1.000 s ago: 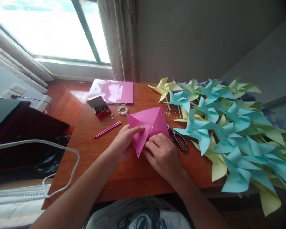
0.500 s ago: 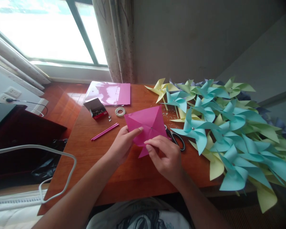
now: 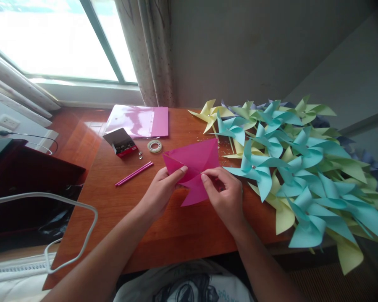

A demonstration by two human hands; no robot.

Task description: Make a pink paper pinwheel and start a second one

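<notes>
A pink paper pinwheel (image 3: pixel 197 161) is lifted a little off the wooden table (image 3: pixel 164 226), near its middle. My left hand (image 3: pixel 162 191) grips the pinwheel's left side, thumb on top. My right hand (image 3: pixel 225 195) pinches a folded corner at the paper's centre, fingers closed. Both hands hold the same piece of paper.
A big heap of blue, yellow and green pinwheels (image 3: pixel 290 167) fills the table's right side. To the left lie pink sticks (image 3: pixel 134 173), a tape roll (image 3: pixel 154 146), a small open box of pins (image 3: pixel 121 142) and a pink folder (image 3: pixel 138 121). A white cable (image 3: pixel 66 201) loops at left.
The pinwheel has been raised from flat on the table and a corner folded toward the centre. My right hand moved up and now covers the black scissors.
</notes>
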